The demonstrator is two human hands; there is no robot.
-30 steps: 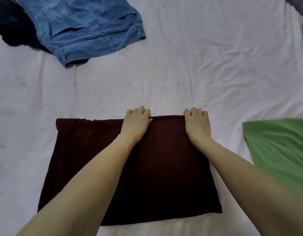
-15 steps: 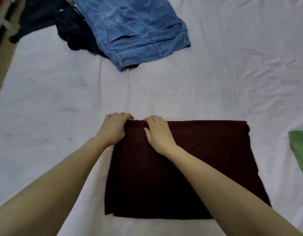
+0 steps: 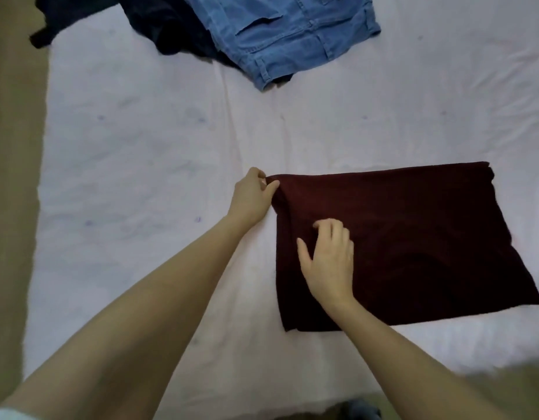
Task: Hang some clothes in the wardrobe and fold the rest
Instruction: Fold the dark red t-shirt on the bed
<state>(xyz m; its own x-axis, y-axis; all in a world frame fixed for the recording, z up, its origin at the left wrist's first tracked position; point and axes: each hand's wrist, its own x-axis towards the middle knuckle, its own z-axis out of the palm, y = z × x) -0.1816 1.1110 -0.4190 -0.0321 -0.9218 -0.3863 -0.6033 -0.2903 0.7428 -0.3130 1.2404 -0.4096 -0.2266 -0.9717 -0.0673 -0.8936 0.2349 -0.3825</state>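
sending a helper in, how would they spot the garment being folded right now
On the pale bedsheet, look near the front edge, well below the blue denim shorts. It is the dark maroon folded cloth, the only flat rectangle, with the left hand pinching its far-left corner.

- A bedroom at home: a bed under a creased pale sheet.
- Clothes lie on it: jeans and a dark garment, well beyond the fingers.

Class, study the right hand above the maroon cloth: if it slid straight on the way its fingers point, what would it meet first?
The right hand points up-left over the maroon cloth. Likely first: the cloth's raised corner pinched by the left hand; depth is unclear.
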